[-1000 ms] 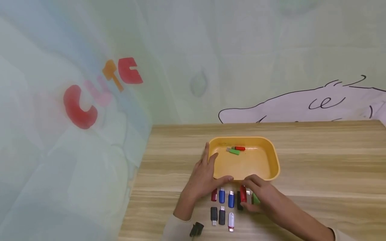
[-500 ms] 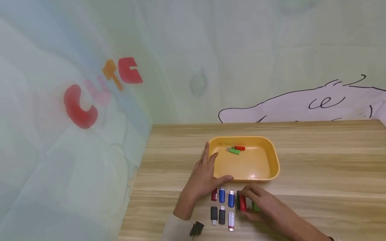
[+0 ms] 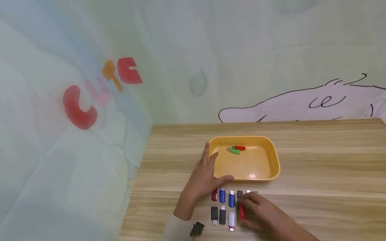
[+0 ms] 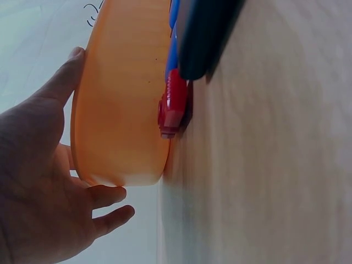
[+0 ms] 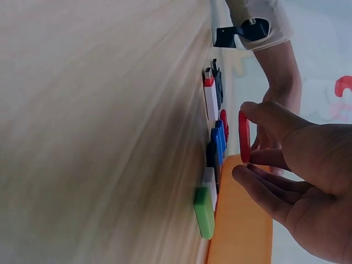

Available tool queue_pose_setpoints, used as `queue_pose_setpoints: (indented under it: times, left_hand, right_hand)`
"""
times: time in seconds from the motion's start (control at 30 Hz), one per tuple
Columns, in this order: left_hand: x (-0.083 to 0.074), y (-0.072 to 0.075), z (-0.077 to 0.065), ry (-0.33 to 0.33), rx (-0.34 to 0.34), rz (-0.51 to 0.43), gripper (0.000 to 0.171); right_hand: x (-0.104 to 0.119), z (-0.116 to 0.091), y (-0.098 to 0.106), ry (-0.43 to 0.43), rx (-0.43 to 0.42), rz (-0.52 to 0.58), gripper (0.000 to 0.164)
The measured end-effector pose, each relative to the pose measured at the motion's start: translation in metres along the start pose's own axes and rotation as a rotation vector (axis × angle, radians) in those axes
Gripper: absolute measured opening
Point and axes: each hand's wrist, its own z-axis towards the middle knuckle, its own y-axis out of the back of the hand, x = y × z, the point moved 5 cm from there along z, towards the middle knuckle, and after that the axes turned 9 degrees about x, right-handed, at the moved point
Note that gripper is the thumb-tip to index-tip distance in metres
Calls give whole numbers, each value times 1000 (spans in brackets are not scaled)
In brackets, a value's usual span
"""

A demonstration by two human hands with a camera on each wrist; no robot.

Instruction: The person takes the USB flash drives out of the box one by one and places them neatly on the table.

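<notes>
My right hand (image 3: 263, 211) pinches a red USB stick (image 5: 245, 137) between thumb and fingertips, above the near row on the table. My left hand (image 3: 202, 179) rests spread against the left end of the yellow tray (image 3: 247, 169), its thumb along the near rim. A green USB stick (image 3: 234, 151) and a red one lie inside the tray. In front of it stand a dark red stick (image 3: 214, 194), two blue sticks (image 3: 222, 195), a black one (image 3: 240, 195), and a white and a green one (image 5: 204, 212) partly behind my right hand.
Closer to me lie two black USB sticks (image 3: 222, 216) and a white one with a red end (image 3: 231, 220). A black wrist strap mount (image 3: 197, 229) sits at my left sleeve. The wood table (image 3: 325, 160) meets a printed wall behind.
My right hand has drawn back toward me with the red USB stick, away from the tray. More of the black and white sticks shows. My left hand keeps its place.
</notes>
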Motion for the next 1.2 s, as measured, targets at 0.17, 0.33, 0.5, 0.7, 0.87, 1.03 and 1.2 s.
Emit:
queue_pose_setpoints:
  times: [0.17, 0.33, 0.5, 0.7, 0.87, 1.03, 1.2]
  left_hand:
    - [-1, 0, 0, 8, 7, -1, 106]
    - [-1, 1, 0, 14, 7, -10, 105]
    - [0, 0, 0, 14, 6, -9, 106]
    - [0, -1, 0, 14, 12, -10, 106]
    - [0, -1, 0, 12, 12, -12, 106]
    - [0, -1, 0, 17, 10, -11, 106]
    - [0, -1, 0, 15, 6, -8, 106]
  right_hand:
    - [-1, -1, -5, -65, 122, 48, 45]
    - [4, -3, -9, -70, 154, 4, 45]
    - [10, -4, -12, -67, 158, 10, 45]
    - [12, -3, -15, -80, 159, -1, 46]
    - [12, -4, -17, -93, 172, -29, 48]
    - [12, -3, -20, -77, 188, -7, 47]
    - [12, -3, -23, -39, 175, -17, 45]
